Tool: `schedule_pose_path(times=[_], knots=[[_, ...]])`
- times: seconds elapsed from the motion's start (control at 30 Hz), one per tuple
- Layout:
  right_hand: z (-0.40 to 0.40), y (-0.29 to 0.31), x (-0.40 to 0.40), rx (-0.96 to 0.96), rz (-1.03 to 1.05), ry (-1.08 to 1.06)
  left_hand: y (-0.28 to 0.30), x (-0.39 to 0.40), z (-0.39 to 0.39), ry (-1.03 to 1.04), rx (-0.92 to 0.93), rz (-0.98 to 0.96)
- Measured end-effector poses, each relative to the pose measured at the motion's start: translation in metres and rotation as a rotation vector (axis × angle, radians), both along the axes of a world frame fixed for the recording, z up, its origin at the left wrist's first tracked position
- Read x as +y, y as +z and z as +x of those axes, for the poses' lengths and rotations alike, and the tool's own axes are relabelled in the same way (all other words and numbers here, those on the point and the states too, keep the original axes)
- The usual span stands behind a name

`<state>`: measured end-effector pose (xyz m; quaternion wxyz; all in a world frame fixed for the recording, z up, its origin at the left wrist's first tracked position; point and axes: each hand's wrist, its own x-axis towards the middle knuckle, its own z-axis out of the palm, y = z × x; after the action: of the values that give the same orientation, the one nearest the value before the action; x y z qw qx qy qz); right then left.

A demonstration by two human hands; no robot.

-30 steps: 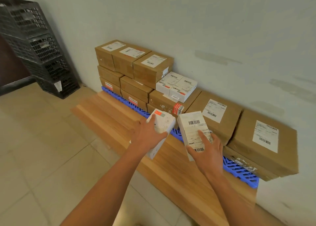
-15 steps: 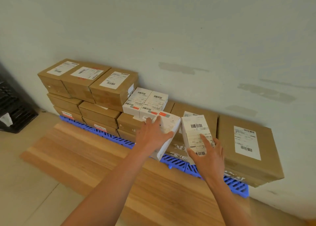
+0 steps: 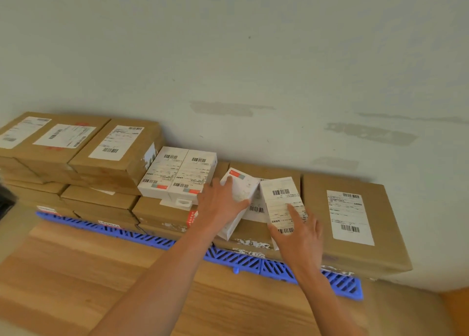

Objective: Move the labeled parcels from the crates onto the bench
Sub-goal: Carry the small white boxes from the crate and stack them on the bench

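The wooden desk (image 3: 76, 272) is stretching out under both arms, with a blue plastic pallet (image 3: 253, 259) running along its back edge just below the hands. Brown cardboard parcels (image 3: 114, 155) are sitting stacked three high off to the left of the left hand, and a big flat brown parcel (image 3: 355, 224) is lying just right of the right hand, so a good chunk of the job looks done already. No crates are showing here, so I can't tell how many are left to bring over. Two small white labeled boxes (image 3: 177, 175) are resting side by side just up-left of the left hand. The left hand (image 3: 220, 206) is gripping a white box (image 3: 241, 196), tilted, and the right hand (image 3: 297, 234) is holding another white labeled box (image 3: 281, 203) beside it, fingers spread across the label. Both are hovering over the low brown parcel between the stacks, looks like they're about to be set down there.
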<state>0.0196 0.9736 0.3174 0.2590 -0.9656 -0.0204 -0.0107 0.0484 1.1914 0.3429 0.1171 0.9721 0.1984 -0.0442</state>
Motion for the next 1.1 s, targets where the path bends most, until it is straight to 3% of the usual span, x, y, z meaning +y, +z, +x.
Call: schedule_pose_path(times=[0.27,0.5,0.83,1.1], knots=[[0.008,-0.008,0.019,0.049,-0.139,0.062,-0.013,0.003,0.011,-0.077,-0.016,0.038],[-0.002,-0.013,0.04,0.055,-0.13,0.126,-0.01,0.027,0.007,-0.324,-0.189,0.166],[-0.02,-0.017,0.082,0.031,-0.292,0.301,-0.023,0.084,0.002,-0.286,-0.117,0.076],[0.007,-0.007,0.095,0.029,-0.339,0.355,-0.026,0.096,-0.008,-0.337,-0.165,0.021]])
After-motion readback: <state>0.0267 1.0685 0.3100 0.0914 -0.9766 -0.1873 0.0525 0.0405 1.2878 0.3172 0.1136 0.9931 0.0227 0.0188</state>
